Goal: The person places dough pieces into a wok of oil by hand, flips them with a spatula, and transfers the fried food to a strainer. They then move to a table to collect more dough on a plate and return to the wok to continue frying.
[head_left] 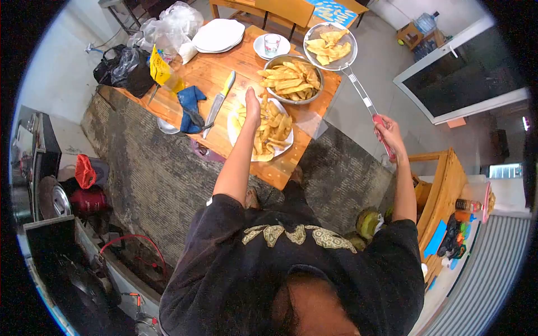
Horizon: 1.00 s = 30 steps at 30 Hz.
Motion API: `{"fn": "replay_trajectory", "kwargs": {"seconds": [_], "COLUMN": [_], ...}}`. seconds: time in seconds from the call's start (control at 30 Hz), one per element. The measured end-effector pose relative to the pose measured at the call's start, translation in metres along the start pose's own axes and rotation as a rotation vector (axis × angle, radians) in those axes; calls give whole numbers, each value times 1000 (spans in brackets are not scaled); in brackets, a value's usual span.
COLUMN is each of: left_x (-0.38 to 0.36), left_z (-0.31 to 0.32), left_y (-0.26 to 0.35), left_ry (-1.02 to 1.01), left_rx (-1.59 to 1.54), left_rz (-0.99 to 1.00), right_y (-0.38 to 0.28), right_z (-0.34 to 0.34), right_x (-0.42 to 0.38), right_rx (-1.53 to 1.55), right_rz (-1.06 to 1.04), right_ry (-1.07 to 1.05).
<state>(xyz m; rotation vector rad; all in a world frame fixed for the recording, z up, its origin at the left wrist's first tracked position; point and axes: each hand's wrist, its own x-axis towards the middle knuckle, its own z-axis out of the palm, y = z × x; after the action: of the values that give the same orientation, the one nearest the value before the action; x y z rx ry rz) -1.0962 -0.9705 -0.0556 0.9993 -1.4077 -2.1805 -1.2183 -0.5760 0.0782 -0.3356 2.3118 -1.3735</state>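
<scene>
My right hand (389, 137) is closed around the red handle of a long-handled wire strainer (367, 101). Several golden fried pieces (330, 47) lie in the strainer's basket, which is raised beyond the table's right corner. My left hand (253, 106) is above the left side of a white plate (232, 133), its fingers seen nearly edge-on and looking stretched out. Pale yellow cut strips (272, 130) are heaped on that plate. Right behind it, a metal bowl (297, 101) is full of more fried pieces.
On the wooden table (193, 67) are a yellow-handled knife (219, 103), a blue cloth (190, 106), a yellow pouch (161, 70), stacked white plates (218, 35), a glass (272, 43) and plastic bags (176, 22). A wooden shelf unit (443, 173) stands at right.
</scene>
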Motion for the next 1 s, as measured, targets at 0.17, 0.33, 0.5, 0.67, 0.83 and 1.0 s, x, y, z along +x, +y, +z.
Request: {"fn": "replay_trajectory", "kwargs": {"seconds": [0.17, 0.33, 0.5, 0.67, 0.83, 1.0], "left_x": [17, 49, 49, 61, 61, 73], "left_z": [36, 57, 80, 75, 67, 74], "left_y": [14, -2, 9, -12, 0, 11], "left_ry": [104, 130, 211, 407, 355, 312], "left_rx": [-108, -138, 37, 214, -138, -121], "left_rz": [32, 137, 272, 348, 247, 268], "right_y": [14, 20, 13, 18, 31, 14], "right_z": [-33, -59, -75, -87, -93, -87], "right_x": [67, 117, 149, 168, 179, 160], "right_rx": [-40, -50, -135, -264, -448, -562], "right_rz": [-31, -49, -65, -127, -463, -524], "right_ry": [-89, -188, -263, -279, -161, -103]}}
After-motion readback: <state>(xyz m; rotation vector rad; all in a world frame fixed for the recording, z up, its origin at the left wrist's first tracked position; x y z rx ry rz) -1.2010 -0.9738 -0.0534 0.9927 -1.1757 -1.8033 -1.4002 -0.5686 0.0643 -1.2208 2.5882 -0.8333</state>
